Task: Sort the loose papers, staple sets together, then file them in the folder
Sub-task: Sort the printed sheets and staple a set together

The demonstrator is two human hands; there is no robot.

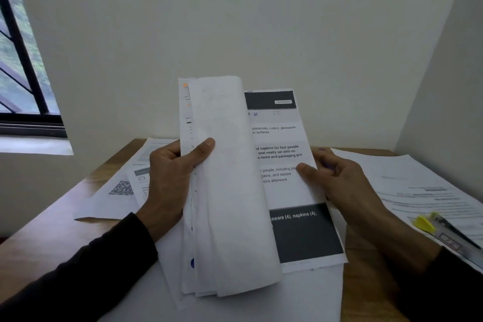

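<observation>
Above the desk (366, 280) I hold the stack (230, 191); my left hand (172, 172) clamps the folded-back pages, my right hand (337, 178) pinches the printed sheet (285, 154); a loose thumb could let pages spring back and scatter the order.

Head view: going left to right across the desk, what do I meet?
Window → sheet with a QR code → left hand gripping the folded-over pages → printed sheet with dark bands pinched by the right hand → loose papers → yellow highlighter.
</observation>
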